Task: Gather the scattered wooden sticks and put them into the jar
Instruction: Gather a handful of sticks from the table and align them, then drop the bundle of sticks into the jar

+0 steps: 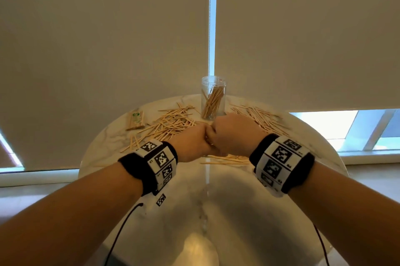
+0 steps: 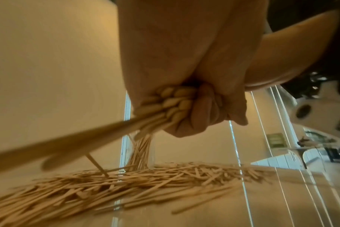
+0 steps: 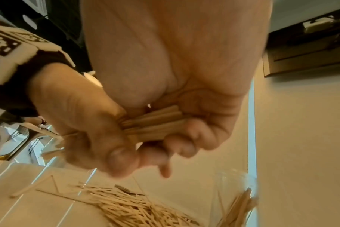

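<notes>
Both fists meet over the desk (image 1: pixel 216 200): left hand (image 1: pixel 190 146) and right hand (image 1: pixel 233 135), fingers curled tight around one bundle of sticks (image 3: pixel 155 121), just before the jar (image 1: pixel 213 97).

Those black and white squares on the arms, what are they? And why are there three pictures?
The squares are patterned bands strapped on a person's wrists. No robot here, just two bare hands.

The big picture comes from a camera on the person's head, looking down at a round marble table. The other two come from small cameras on each wrist, looking along the hand from below.

On the table lie piles of thin wooden sticks, one to the left and one to the right. Between them stands a clear jar with some sticks already inside. A small paper packet lies at the far left.

The left hand and right hand are pressed together, and both grip one bundle of sticks. It probably goes into the jar next.
</notes>
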`<state>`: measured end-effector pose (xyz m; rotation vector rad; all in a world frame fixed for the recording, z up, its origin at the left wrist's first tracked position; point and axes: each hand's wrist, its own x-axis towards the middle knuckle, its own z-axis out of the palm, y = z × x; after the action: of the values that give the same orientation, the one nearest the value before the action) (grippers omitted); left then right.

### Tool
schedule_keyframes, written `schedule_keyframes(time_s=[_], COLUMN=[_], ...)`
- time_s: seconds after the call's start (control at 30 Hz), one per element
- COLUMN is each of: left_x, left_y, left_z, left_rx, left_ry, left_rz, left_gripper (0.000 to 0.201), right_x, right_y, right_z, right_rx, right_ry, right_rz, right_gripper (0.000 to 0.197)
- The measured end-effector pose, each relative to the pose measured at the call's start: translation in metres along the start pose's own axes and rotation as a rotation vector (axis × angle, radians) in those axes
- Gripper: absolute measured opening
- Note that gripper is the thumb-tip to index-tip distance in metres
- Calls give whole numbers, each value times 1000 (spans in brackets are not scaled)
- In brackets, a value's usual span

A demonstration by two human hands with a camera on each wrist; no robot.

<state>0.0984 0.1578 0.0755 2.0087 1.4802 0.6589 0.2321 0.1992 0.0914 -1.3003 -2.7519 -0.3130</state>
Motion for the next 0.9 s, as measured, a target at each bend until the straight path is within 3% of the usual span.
schedule_keyframes(time_s=[0.13,0.23,0.27,0.33,0.47,0.53,0.63,0.73,0.9], left_x=[4,8,9,11,16,15,19,30,42], left_y=[5,-3,-6,-14,-27,-20,-2,5,-14], left_z=[-14,-25,-30,-41,-47,-37,-18,-7,-12], left_rx=[-171,-176,-114,9,-383,-651,-941,-908,-597], left_ry=[-75,-169,-159,-17,305,322,280,327,464], left_rz=[-18,-88,-108,-146,-350,-427,-387,-375,-374], left_gripper=[32,61,67,77,64,62,59,60,47], right_x=[1,-7,-8,-7,-9,-8,-3,-1,-1], right_y=[3,9,13,29,56,55,39,31,31], right_z=[3,2,4,6,11,11,11,11,14], right_rx=[11,84,111,170,386,445,454,450,602], right_ry=[68,53,69,91,145,177,185,214,132], right_rz=[-56,-3,27,110,347,372,352,328,268], right_gripper=[46,33,33,43,54,54,53,57,68])
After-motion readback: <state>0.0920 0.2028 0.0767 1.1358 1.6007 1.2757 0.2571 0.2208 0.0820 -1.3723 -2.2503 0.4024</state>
